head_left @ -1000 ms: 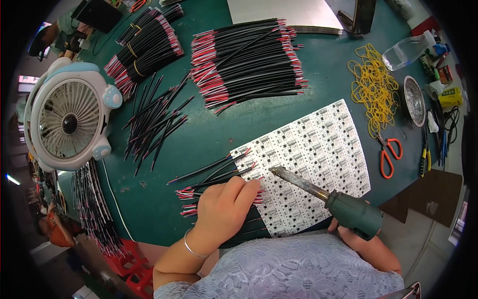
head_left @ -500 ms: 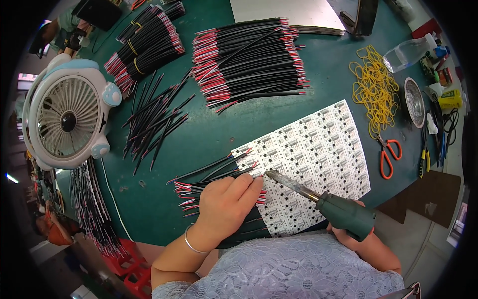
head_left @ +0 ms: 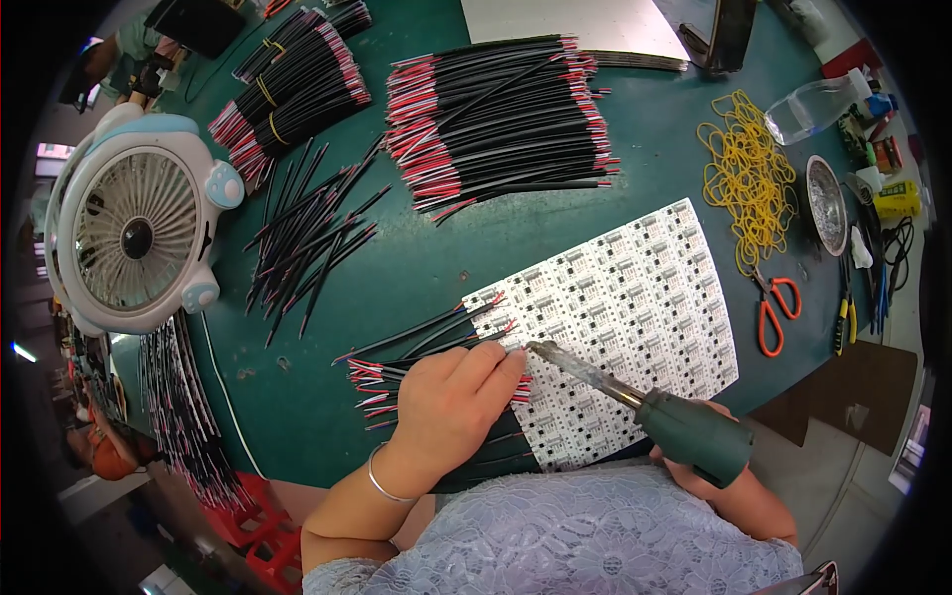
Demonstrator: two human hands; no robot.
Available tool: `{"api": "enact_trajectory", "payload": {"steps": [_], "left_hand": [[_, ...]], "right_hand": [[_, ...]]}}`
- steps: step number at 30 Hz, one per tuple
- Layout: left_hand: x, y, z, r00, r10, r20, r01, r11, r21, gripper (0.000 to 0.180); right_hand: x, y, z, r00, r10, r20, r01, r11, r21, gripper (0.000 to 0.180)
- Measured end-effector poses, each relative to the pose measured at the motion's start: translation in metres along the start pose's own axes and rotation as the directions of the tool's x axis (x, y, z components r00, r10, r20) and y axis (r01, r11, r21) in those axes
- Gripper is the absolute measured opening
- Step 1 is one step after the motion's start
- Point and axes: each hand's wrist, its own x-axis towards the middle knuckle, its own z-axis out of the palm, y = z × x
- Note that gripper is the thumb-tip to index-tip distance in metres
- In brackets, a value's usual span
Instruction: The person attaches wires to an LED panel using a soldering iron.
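- Nine to ten o'clock from the middle of the view: a white and pale-blue desk fan (head_left: 139, 238), its feet shaped like paws
- Eight o'clock: a bunch of dark wires (head_left: 183, 397) hangs at the table's left side, above a red stool (head_left: 260, 531)
- Between ten and eleven: tied bundles of wire (head_left: 312, 107) with red and white ends; nearer the middle, a loose scatter of dark wires (head_left: 302, 230)
- Just past six: the left hand (head_left: 451, 402), wearing a silver bangle, lies over black wires (head_left: 412, 337) at the left edge of the boards; thumb and forefinger are drawn together, but whether they pinch a wire I cannot tell
- Twelve: a broad pile of black wires with red and white ends (head_left: 506, 124)
- Four: a sheet of white circuit boards (head_left: 620, 297), printed with rows of tiny marks too small to read
- Also four: a soldering iron (head_left: 694, 436), green handle, tip pointing toward ten, just beside the left fingertips
- Between four and five: the right hand (head_left: 678, 472), wrapped around that handle and partly hidden by it
- Two: tangled yellow rubber bands (head_left: 749, 183) and a clear bottle (head_left: 813, 104)
- Three: orange-handled scissors (head_left: 766, 327)
- Between two and three: a metal bowl (head_left: 825, 206), then a yellow container (head_left: 897, 196) whose dark lettering is too small to read
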Motion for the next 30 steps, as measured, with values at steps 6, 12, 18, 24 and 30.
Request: {"api": "enact_trajectory", "payload": {"steps": [6,12,18,24,30], "left_hand": [[0.0,0.0,0.0,1.0,-0.007,-0.001,0.007,1.0,-0.005,0.022],[-0.001,-0.002,0.001,1.0,0.002,-0.018,-0.003,0.999,-0.047,0.021],[-0.001,-0.001,0.0,1.0,-0.006,0.01,0.007,0.999,-0.034,0.021],[-0.001,0.0,0.002,1.0,-0.006,-0.005,0.006,1.0,-0.016,0.021],[-0.001,0.0,0.003,1.0,-0.007,-0.022,0.007,1.0,-0.025,0.022]], "right_hand": [[-0.003,0.001,-0.007,0.996,-0.065,0.054,0.069,0.996,-0.062,0.02],[-0.009,0.006,-0.001,0.999,-0.002,0.036,0.0,0.997,0.078,0.02],[-0.01,0.004,0.001,1.0,0.023,0.002,-0.023,0.997,0.074,0.022],[0.004,-0.002,0.0,0.997,-0.071,-0.036,0.07,0.997,-0.035,0.022],[-0.014,0.006,-0.001,0.995,0.093,0.021,-0.094,0.993,0.066,0.022]]}}
